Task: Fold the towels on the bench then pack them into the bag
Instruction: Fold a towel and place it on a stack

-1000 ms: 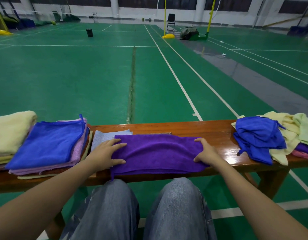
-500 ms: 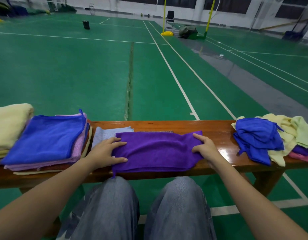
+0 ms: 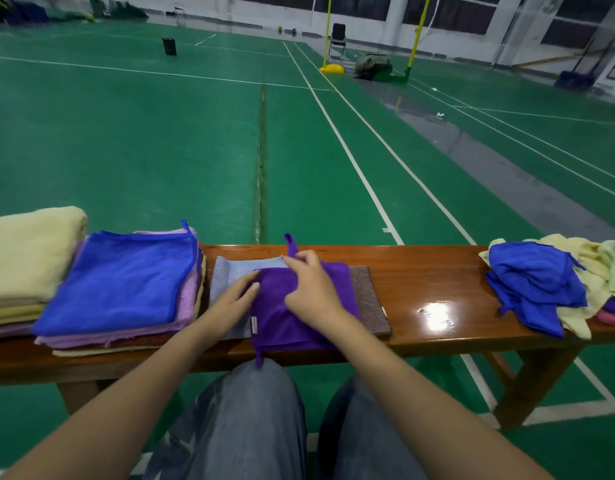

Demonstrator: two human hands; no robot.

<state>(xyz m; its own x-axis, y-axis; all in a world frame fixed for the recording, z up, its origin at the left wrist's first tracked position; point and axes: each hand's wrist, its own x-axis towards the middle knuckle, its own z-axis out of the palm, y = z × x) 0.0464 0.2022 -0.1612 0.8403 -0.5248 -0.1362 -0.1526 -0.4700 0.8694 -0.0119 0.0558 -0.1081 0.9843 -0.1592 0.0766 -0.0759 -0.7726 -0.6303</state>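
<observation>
On my left, the folded stack point(image 3: 119, 282) sits on the counter point(image 3: 437, 271), a blue towel on top. My left hand point(image 3: 231, 301) lies flat, fingers straight, pressing the left edge of the purple towel point(image 3: 275, 323). That towel lies mid-counter over a pale blue towel point(image 3: 230, 271). My right hand point(image 3: 311, 289) pinches the folded-over corner by the loop point(image 3: 290, 242). I should line that corner up with the layer beneath, pin the crease with my left hand, then smooth outward. A brown cloth point(image 3: 370, 303) lies just beside it, and the unfolded heap point(image 3: 538, 289) waits far right. No bag is in view.
</observation>
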